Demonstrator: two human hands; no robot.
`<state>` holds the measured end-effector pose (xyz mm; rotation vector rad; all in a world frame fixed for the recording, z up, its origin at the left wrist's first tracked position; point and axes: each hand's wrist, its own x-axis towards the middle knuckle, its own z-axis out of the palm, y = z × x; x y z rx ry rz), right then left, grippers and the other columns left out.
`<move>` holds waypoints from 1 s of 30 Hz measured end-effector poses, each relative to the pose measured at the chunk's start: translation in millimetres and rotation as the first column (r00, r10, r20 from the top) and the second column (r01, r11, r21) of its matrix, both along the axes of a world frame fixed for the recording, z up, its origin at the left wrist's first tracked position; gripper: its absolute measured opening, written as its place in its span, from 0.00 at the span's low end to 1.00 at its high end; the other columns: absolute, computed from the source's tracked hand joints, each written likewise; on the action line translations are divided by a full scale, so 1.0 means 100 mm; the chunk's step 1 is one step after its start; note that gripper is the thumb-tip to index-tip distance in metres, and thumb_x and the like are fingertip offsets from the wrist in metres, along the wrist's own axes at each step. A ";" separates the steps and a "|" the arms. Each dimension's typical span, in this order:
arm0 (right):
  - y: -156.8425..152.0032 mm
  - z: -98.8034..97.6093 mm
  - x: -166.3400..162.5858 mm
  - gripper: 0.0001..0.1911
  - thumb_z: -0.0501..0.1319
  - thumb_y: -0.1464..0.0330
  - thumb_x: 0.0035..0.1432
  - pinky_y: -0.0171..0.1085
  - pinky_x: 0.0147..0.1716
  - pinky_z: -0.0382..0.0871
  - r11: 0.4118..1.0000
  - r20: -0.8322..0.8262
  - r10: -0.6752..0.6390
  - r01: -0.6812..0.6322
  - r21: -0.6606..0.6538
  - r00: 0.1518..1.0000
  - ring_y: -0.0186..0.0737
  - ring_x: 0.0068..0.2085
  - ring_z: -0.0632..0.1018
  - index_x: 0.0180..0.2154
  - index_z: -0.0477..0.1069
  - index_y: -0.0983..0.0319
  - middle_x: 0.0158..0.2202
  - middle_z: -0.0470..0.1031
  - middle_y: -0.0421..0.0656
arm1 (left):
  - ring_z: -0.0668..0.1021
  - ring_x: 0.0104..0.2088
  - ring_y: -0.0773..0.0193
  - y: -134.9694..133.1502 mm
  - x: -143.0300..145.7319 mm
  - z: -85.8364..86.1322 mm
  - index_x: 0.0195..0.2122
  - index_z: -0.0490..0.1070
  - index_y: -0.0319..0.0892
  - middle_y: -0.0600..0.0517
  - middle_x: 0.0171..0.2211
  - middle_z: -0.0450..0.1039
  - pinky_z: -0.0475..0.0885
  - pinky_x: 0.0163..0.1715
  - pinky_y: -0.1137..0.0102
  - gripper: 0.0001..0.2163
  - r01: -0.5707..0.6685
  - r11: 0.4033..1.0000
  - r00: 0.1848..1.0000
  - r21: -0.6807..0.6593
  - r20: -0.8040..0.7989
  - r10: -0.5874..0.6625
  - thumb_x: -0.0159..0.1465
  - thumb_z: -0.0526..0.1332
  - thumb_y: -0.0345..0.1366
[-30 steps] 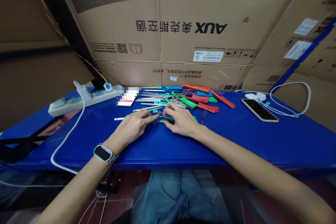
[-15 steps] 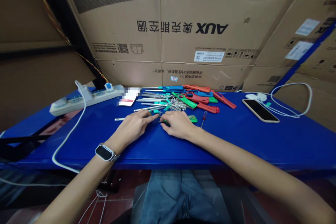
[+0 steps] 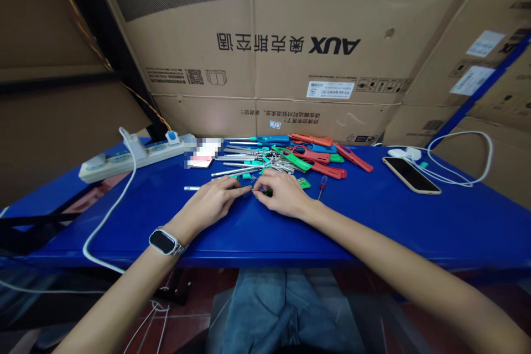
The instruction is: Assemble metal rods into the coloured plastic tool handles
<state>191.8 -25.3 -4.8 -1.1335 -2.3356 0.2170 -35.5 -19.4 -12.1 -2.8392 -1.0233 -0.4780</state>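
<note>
A long-reach lighter with a green handle (image 3: 306, 183) and a metal tube (image 3: 191, 188) lies crosswise on the blue table under both hands. My left hand (image 3: 213, 199), wearing a watch, is closed over the tube side, its index finger pointing at the lighter's middle. My right hand (image 3: 279, 192) bends over the green part, thumb and index fingertip pinched together at a small part too tiny to make out. The fingertips of both hands nearly meet. Just beyond lies a pile of lighter tubes with teal ends (image 3: 238, 170). A small screwdriver (image 3: 323, 183) rests right of my right hand.
Red lighter handles (image 3: 327, 169) and a blue lighter (image 3: 271, 139) lie at the back, against a cardboard wall (image 3: 286, 77). On the left are a power strip (image 3: 112, 163) and white cable. A phone (image 3: 410, 175) and a coiled cable (image 3: 477, 182) sit right.
My right hand's thumb and index finger have drawn into a pinch beside my left index fingertip. The lighter has shifted slightly to the right. The pile stays as it was.
</note>
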 end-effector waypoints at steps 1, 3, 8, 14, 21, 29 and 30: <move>0.01 -0.01 0.01 0.04 0.62 0.68 0.60 0.34 0.32 0.57 1.000 -0.024 0.003 -0.003 0.014 1.000 0.37 0.40 0.73 0.34 0.76 0.59 0.36 0.74 0.40 | 0.76 0.41 0.58 0.00 0.00 0.00 0.58 0.72 0.49 0.48 0.41 0.74 0.73 0.41 0.65 0.20 0.004 1.000 1.000 0.004 -0.004 -0.004 0.69 0.49 0.27; 0.04 -0.02 0.01 0.03 0.63 0.68 0.60 0.34 0.35 0.59 1.000 -0.063 0.003 -0.001 0.022 0.998 0.39 0.45 0.72 0.34 0.76 0.58 0.40 0.73 0.42 | 0.76 0.41 0.58 0.00 0.00 -0.01 0.58 0.72 0.49 0.48 0.41 0.74 0.73 0.41 0.65 0.20 0.012 1.000 1.000 0.014 -0.002 -0.012 0.69 0.49 0.28; 0.13 -0.07 0.02 0.01 0.65 0.70 0.58 0.38 0.45 0.64 0.997 -0.130 0.061 -0.067 -0.040 0.990 0.40 0.44 0.73 0.34 0.76 0.60 0.38 0.76 0.41 | 0.76 0.41 0.58 0.01 -0.01 -0.02 0.57 0.72 0.50 0.48 0.42 0.74 0.73 0.41 0.64 0.20 0.038 0.999 0.999 0.026 0.025 -0.039 0.70 0.50 0.28; 0.19 -0.08 0.03 0.01 0.65 0.71 0.56 0.34 0.40 0.68 0.930 -0.349 0.098 -0.211 -0.302 0.932 0.35 0.34 0.77 0.33 0.76 0.63 0.30 0.79 0.40 | 0.76 0.42 0.58 0.01 -0.01 -0.01 0.57 0.72 0.49 0.48 0.43 0.75 0.73 0.44 0.62 0.19 0.058 0.998 0.997 0.032 0.040 -0.059 0.70 0.49 0.28; 0.28 -0.12 0.04 0.05 0.68 0.70 0.50 0.32 0.32 0.69 0.857 -0.465 0.070 -0.292 -0.425 0.883 0.34 0.29 0.76 0.31 0.75 0.64 0.26 0.78 0.40 | 0.76 0.43 0.58 -0.01 0.01 -0.01 0.59 0.69 0.46 0.47 0.42 0.75 0.73 0.43 0.63 0.18 0.062 0.996 0.995 0.062 0.072 -0.066 0.72 0.50 0.30; 0.29 -0.13 0.05 0.05 0.67 0.70 0.49 0.33 0.31 0.69 0.855 -0.459 0.070 -0.290 -0.430 0.886 0.34 0.28 0.75 0.30 0.75 0.64 0.26 0.77 0.40 | 0.78 0.44 0.59 -0.05 0.00 0.01 0.55 0.72 0.45 0.47 0.48 0.74 0.76 0.44 0.64 0.19 0.099 0.989 0.995 0.108 -0.043 -0.095 0.69 0.50 0.24; 0.29 -0.12 0.06 0.04 0.67 0.70 0.50 0.33 0.31 0.69 0.865 -0.449 0.076 -0.283 -0.415 0.890 0.34 0.29 0.75 0.31 0.75 0.64 0.26 0.77 0.40 | 0.78 0.44 0.59 -0.05 0.00 0.02 0.55 0.72 0.45 0.47 0.48 0.74 0.76 0.43 0.64 0.19 0.096 0.989 0.995 0.117 -0.045 -0.092 0.68 0.50 0.24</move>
